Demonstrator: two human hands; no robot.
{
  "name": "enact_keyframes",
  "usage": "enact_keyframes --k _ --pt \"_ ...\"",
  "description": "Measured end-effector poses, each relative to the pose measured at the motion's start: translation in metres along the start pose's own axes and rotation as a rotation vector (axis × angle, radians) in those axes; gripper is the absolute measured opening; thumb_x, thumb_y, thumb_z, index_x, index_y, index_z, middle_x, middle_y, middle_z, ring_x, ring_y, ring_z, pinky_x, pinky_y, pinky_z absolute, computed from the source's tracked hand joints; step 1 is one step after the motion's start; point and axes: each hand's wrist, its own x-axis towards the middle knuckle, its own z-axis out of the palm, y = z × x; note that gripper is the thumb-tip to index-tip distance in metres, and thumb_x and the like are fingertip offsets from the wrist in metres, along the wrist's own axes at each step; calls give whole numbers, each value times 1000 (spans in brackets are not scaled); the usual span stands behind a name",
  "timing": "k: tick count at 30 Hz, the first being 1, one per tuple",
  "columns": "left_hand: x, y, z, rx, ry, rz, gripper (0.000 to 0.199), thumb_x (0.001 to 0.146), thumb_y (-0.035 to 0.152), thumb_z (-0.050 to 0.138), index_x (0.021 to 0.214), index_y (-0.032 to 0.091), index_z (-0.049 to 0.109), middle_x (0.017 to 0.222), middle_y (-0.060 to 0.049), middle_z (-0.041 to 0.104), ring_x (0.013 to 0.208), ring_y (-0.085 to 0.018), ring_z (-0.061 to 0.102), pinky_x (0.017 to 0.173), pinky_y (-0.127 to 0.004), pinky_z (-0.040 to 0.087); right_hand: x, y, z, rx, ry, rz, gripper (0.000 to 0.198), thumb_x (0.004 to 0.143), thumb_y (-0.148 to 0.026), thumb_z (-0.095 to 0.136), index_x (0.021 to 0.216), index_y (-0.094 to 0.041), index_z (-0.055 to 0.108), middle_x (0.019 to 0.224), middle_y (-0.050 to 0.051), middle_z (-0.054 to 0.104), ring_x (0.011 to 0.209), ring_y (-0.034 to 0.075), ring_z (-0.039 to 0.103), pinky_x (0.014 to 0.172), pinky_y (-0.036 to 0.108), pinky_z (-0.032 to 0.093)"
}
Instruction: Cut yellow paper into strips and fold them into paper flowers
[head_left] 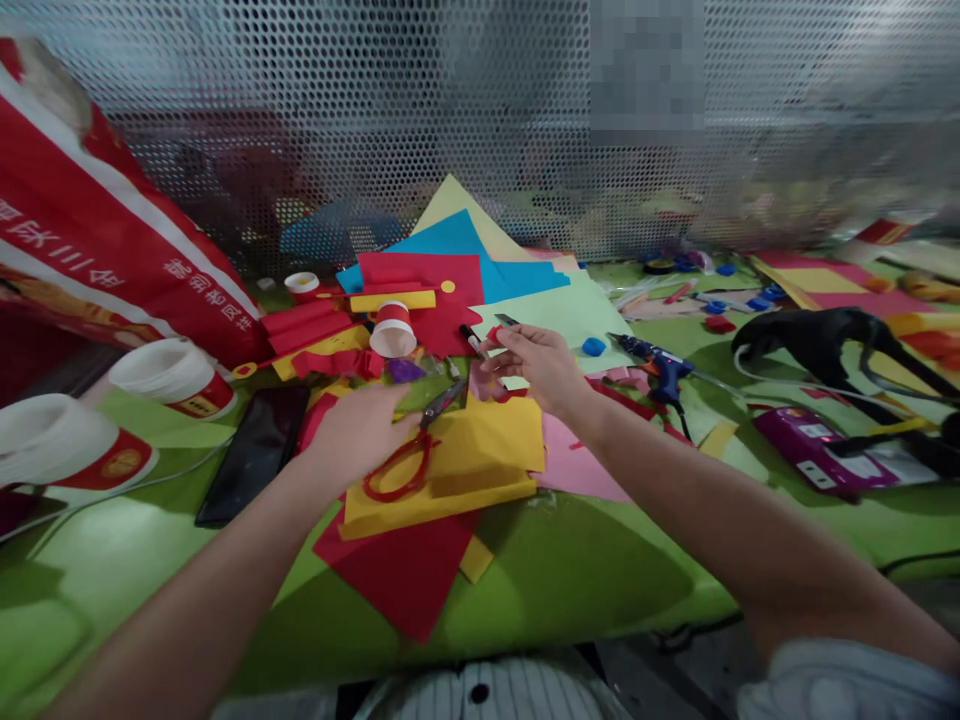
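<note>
Right hand (544,365) pinches a small red piece (493,337) between closed fingertips.
Left of those fingers, the left hand (360,430) lies beside red-handled scissors (426,440); whether its fingers grip, I cannot tell. Nearer than both, flat yellow paper (480,440) and a pointed red sheet (405,580) approach the green desk's (585,570) rounded edge, bare rightward. Far left, a red bag (150,220) bears white Chinese characters.

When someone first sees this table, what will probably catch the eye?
Probably the big red bag at the far left, behind the paper cups. Next, the red-handled scissors over yellow paper near the middle, beside the left hand; the right hand pinches a small red piece.
</note>
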Motion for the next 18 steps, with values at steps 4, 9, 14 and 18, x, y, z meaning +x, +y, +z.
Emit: enact_keyframes --k 4,9,14,18 --pt "23 19 -16 -436 272 35 33 81 37 50 102 17 66 89 -8 70 76 -20 64 70 -30 47 4 -5 11 -52 -97 -20 15 74 -26 64 64 -16 58 59 1 64 47 10 60 44 20 46" --pt "54 29 -4 -870 298 52 24 78 33 55 90 16 67 70 -3 66 57 -12 56 56 -23 45 11 4 19 -94 -190 -63 23 69 -36 67 62 -16 58 50 -1 60 45 12 59 41 20 43" --pt "67 28 10 -1112 282 45 7 73 21 59 72 15 64 56 3 58 42 -6 44 43 -19 37 20 10 19 -78 -224 -75 32 61 -47 71 60 -17 60 52 0 62 44 12 57 43 22 45" --pt "73 27 17 -1221 329 -13 7 74 22 59 70 16 60 53 5 52 39 -5 41 39 -18 33 26 12 20 -59 -275 -30 36 57 -51 73 60 -17 61 54 0 63 44 12 58 48 25 49"
